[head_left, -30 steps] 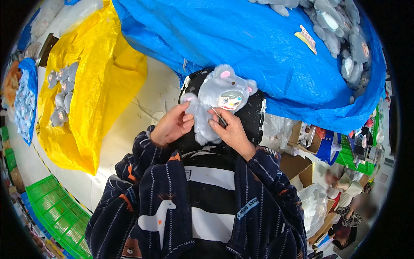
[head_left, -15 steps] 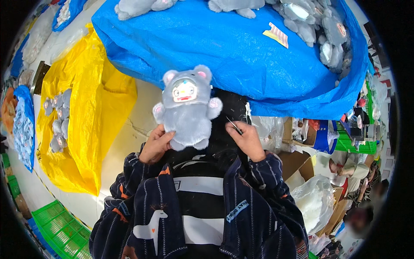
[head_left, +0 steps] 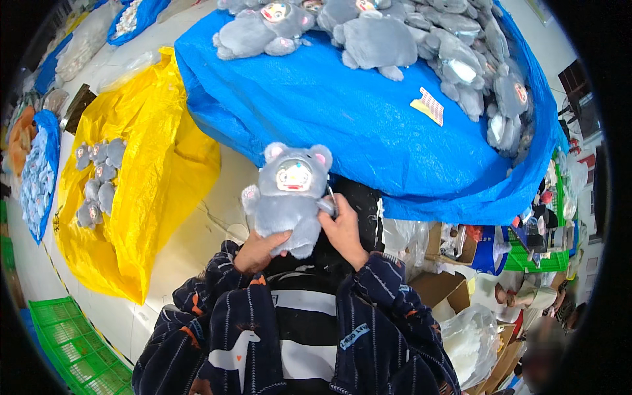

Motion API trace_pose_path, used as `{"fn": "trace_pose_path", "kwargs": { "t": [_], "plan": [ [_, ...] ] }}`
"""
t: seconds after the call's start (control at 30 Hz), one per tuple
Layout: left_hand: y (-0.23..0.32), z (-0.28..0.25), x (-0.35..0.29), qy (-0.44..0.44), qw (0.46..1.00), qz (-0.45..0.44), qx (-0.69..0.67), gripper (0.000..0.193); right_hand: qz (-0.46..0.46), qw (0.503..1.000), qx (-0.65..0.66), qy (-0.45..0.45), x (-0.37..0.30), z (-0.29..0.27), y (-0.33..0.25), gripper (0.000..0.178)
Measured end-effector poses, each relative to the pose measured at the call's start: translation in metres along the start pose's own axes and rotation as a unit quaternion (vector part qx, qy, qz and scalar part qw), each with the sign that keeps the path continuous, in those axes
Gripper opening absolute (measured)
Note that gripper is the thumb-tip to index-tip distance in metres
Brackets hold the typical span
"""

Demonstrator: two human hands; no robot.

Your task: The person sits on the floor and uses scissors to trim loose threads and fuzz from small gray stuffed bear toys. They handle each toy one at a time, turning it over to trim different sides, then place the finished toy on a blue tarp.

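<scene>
A grey plush bear (head_left: 293, 207) with pink ears and a pale printed face is upright in front of me, face toward me. My left hand (head_left: 263, 249) is closed on its lower body, thumb across the front. My right hand (head_left: 343, 230) is closed at the bear's right-hand side, against its arm. From its fingers sticks up a slim pointed metal tool (head_left: 331, 191), like small thread snips; most of it is hidden by the fingers and the plush.
Ahead lies a blue sheet (head_left: 316, 112) with several grey plush bears (head_left: 378, 43) and a printed sticker sheet (head_left: 429, 106). At left, a yellow sack (head_left: 148, 191) holds small grey plush pieces (head_left: 102, 178). Green crates (head_left: 76, 345) and cardboard boxes (head_left: 444, 289) stand at the sides.
The bear has come lower and nearer to me in the picture. My right hand has moved left and up to the bear's side with the tool. The view has tilted up.
</scene>
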State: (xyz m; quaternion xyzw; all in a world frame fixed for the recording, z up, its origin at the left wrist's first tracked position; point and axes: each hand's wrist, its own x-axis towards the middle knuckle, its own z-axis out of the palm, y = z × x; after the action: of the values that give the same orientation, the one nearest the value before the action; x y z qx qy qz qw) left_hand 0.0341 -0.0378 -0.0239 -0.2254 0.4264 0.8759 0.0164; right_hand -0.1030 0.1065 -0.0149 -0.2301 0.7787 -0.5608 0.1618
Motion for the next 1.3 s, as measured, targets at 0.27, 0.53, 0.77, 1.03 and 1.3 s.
{"fn": "trace_pose_path", "kwargs": {
  "t": [0.27,0.53,0.77,1.03,1.3],
  "plan": [
    [-0.002,-0.009,-0.007,-0.061,0.964,0.084,0.246,0.037,0.128,0.975,0.182,-0.017,-0.011,-0.024,0.003,0.014],
    [0.074,-0.020,0.010,0.190,0.837,0.301,0.416,0.034,0.086,0.990,0.086,-0.068,-0.011,-0.030,0.020,0.018],
    [0.071,-0.003,0.082,0.126,0.852,0.292,0.415,0.034,0.106,0.990,0.091,0.036,0.012,-0.050,-0.006,0.035],
    [0.065,-0.009,0.088,0.131,0.787,0.341,0.497,0.015,0.207,0.958,0.192,-0.044,0.065,-0.028,0.006,0.025],
    [0.071,-0.056,0.080,0.241,0.769,0.292,0.515,0.017,0.148,0.962,0.221,-0.056,0.042,-0.027,-0.009,0.024]
  ]
}}
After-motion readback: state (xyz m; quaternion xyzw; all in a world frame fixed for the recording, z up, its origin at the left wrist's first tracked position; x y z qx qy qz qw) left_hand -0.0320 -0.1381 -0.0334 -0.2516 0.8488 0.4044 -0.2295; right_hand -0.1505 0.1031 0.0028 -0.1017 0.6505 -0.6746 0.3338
